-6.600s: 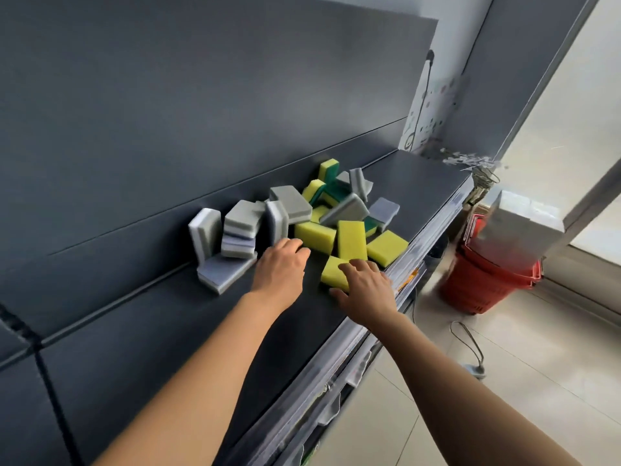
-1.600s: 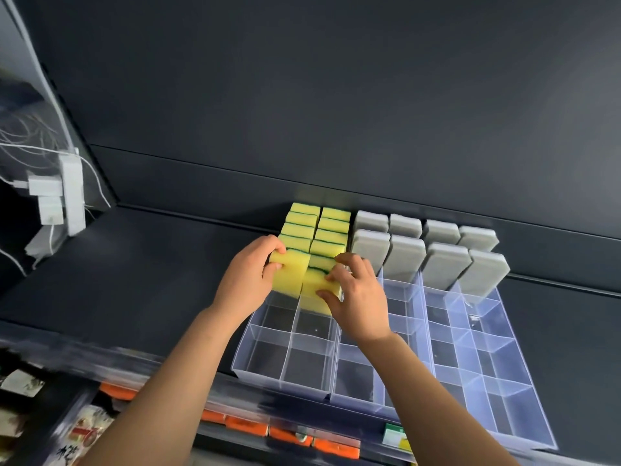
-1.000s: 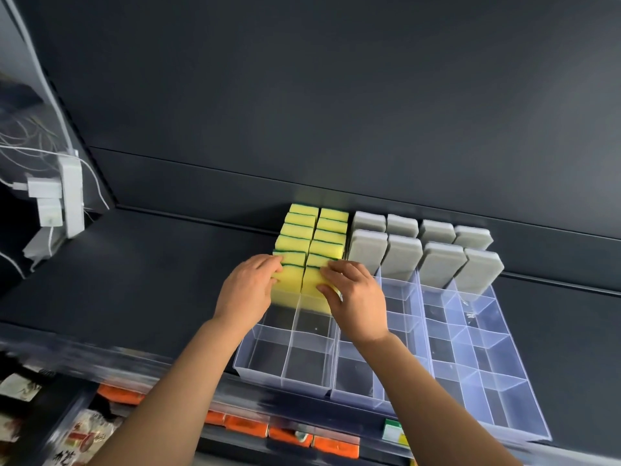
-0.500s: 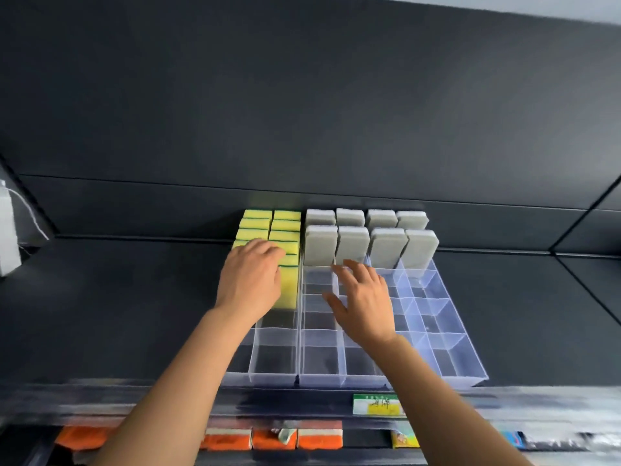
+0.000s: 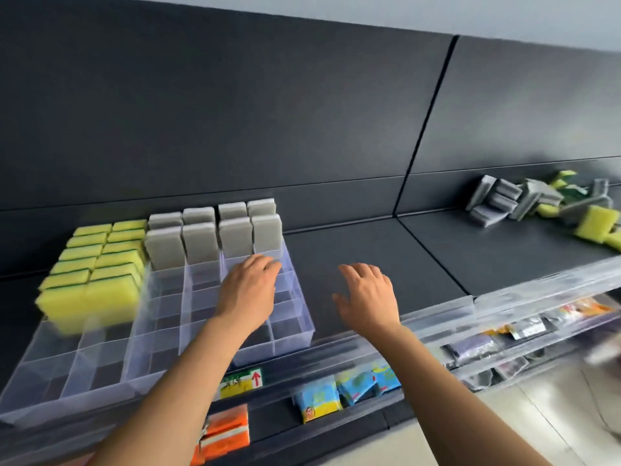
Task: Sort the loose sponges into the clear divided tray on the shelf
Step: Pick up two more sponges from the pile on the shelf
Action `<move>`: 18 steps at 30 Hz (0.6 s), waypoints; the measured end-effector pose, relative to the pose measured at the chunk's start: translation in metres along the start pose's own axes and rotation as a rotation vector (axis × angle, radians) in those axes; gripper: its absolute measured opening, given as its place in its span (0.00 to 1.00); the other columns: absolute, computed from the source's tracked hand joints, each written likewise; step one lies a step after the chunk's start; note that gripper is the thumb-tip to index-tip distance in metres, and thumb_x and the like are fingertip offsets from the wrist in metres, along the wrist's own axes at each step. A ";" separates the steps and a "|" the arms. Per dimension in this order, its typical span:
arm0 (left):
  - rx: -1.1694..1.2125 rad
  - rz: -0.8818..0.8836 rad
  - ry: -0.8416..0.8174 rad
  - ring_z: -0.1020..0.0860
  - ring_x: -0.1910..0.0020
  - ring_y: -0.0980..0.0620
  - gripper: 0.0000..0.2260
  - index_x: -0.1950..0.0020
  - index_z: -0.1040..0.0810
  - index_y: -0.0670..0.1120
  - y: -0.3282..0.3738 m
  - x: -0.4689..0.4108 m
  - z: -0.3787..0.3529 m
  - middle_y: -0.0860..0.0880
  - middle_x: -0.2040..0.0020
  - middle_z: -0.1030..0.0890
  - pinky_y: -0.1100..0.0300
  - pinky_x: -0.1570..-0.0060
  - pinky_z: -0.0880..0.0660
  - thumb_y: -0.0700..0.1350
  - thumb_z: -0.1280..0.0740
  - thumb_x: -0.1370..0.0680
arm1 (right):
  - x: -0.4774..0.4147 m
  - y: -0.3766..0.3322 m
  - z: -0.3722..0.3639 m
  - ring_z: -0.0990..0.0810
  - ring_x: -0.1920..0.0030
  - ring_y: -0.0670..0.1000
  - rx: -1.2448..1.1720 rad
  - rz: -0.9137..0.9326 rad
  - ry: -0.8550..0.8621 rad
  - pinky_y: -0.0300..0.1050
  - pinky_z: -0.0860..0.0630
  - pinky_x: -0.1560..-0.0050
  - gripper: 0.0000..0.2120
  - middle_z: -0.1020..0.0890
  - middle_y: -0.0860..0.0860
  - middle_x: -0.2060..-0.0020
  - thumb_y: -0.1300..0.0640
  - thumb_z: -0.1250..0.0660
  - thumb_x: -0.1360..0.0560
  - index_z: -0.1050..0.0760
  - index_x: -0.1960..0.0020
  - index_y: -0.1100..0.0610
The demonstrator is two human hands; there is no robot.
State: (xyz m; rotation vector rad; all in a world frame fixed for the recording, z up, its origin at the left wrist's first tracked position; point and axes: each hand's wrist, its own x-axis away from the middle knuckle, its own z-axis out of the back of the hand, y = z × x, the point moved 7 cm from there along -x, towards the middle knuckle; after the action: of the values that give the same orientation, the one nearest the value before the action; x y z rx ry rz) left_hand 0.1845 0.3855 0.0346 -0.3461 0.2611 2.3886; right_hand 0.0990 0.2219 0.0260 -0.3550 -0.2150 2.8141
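Observation:
The clear divided tray [image 5: 292,334] sits on the dark shelf at the left. Yellow sponges [image 5: 90,264] stand in its two left columns, grey sponges [image 5: 215,230] fill two back rows to their right. My left hand [image 5: 250,290] hovers over the tray's right compartments, fingers apart, holding nothing. My right hand [image 5: 368,297] is over bare shelf just right of the tray, open and empty too. A heap of loose grey and yellow sponges [image 5: 544,206] lies far right on the shelf.
The dark shelf [image 5: 363,243] has a clear plastic front rail [image 5: 470,304]. Below it a lower shelf holds small packets [image 5: 349,391] and orange packs [image 5: 225,432]. A dark back panel rises behind everything.
Both hands let go of the yellow sponges, now seated in the tray's left columns, and swung right. The view turned right too, bringing the loose heap into sight.

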 end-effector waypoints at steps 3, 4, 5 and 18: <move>-0.012 -0.018 -0.020 0.22 0.49 0.44 0.15 0.49 0.20 0.42 0.048 -0.013 -0.012 0.45 0.50 0.19 0.50 0.51 0.23 0.33 0.28 0.34 | 0.013 0.048 0.013 0.33 0.34 0.54 0.023 -0.029 0.000 0.48 0.37 0.36 0.25 0.28 0.51 0.36 0.48 0.35 0.25 0.35 0.31 0.53; -0.020 -0.028 -0.016 0.22 0.49 0.44 0.14 0.49 0.20 0.42 0.065 -0.016 -0.014 0.45 0.50 0.19 0.50 0.51 0.23 0.34 0.28 0.34 | 0.018 0.064 0.017 0.33 0.34 0.54 0.027 -0.039 0.003 0.48 0.37 0.36 0.25 0.28 0.51 0.36 0.48 0.36 0.25 0.35 0.31 0.53; -0.025 -0.039 -0.009 0.22 0.49 0.45 0.14 0.50 0.20 0.42 0.083 -0.020 -0.016 0.46 0.50 0.19 0.51 0.52 0.24 0.34 0.27 0.33 | 0.023 0.081 0.021 0.33 0.34 0.54 0.029 -0.052 0.006 0.48 0.37 0.36 0.25 0.28 0.51 0.36 0.48 0.35 0.25 0.35 0.30 0.53; 0.037 -0.239 -0.040 0.20 0.54 0.46 0.11 0.54 0.19 0.42 0.257 -0.087 -0.057 0.46 0.54 0.18 0.54 0.58 0.23 0.36 0.25 0.35 | 0.051 0.256 0.057 0.35 0.33 0.55 0.063 -0.251 0.008 0.49 0.37 0.34 0.24 0.30 0.51 0.34 0.46 0.37 0.24 0.35 0.31 0.52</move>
State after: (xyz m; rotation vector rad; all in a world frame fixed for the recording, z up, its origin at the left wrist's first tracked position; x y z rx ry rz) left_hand 0.0846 0.1263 0.0317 -0.2949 0.2313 2.1502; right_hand -0.0327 -0.0100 0.0224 -0.3025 -0.1561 2.5647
